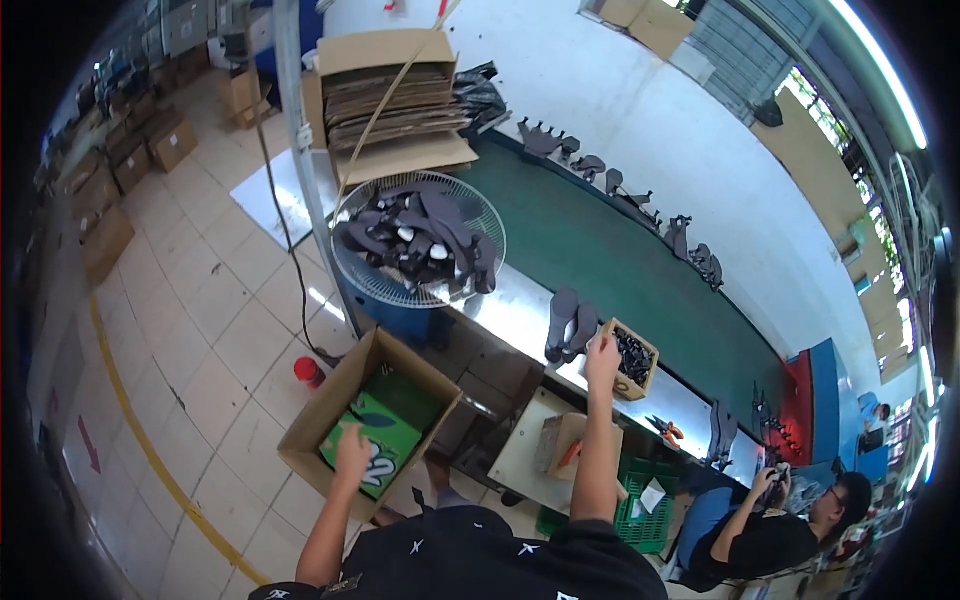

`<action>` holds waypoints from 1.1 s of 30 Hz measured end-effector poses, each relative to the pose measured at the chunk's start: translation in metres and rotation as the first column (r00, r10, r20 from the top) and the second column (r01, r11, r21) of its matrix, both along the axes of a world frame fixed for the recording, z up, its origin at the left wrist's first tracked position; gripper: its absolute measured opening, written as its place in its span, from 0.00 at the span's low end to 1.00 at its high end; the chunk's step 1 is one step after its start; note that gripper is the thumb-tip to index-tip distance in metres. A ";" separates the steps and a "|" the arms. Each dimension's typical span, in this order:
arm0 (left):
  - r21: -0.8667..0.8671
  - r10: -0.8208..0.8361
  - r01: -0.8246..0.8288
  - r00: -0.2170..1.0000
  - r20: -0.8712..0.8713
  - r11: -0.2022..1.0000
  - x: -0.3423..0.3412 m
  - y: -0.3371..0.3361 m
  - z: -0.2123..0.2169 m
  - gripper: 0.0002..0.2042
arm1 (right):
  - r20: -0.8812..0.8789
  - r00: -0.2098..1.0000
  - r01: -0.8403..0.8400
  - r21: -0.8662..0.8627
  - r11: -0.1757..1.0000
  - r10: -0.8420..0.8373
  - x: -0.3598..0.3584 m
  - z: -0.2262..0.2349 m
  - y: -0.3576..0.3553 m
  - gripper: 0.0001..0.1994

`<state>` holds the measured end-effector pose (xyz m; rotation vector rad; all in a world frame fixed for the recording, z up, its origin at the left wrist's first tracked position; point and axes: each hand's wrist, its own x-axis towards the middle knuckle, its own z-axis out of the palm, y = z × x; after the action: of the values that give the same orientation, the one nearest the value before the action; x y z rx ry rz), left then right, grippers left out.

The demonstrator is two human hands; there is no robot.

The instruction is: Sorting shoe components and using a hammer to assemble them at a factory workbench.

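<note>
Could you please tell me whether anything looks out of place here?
Perhaps the red container: it sits on the tiled floor beside the open cardboard box, where a foot could knock it. Nothing else clearly stands out.

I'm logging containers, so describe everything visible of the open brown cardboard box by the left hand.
The open, rectangular brown cardboard box is thin-walled and sits mouth up, askew to the view. Inside lies a green printed package; the left hand is over it, contact unclear. A red cylindrical container stands beside the box, on the picture's left. What supports the box is unclear.
</note>
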<state>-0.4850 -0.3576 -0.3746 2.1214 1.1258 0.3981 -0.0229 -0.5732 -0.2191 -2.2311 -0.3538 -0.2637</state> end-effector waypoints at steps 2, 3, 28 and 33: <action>0.011 -0.154 0.153 0.983 0.104 0.988 0.054 -0.012 0.009 0.13 | -0.163 0.977 0.074 -0.354 0.932 -0.139 0.073 -0.012 -0.009 0.22; -0.096 -0.235 0.254 0.956 0.175 0.962 0.098 -0.021 0.022 0.12 | -0.300 0.933 0.060 -0.417 0.907 -0.199 0.114 -0.032 -0.029 0.21; -0.734 -0.189 0.413 0.909 0.372 0.539 0.472 -0.073 0.003 0.27 | -0.557 0.804 -0.129 0.174 0.976 0.205 0.073 -0.109 0.020 0.20; -0.794 0.151 0.540 0.792 0.592 0.280 0.347 -0.075 0.064 0.10 | -0.559 0.697 -0.170 0.480 0.860 0.449 -0.025 -0.059 0.031 0.12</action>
<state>-0.1376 -0.4330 -0.3102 0.8672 0.4230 0.1165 -0.0483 -0.5423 -0.2783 -1.6730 -0.2581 0.5971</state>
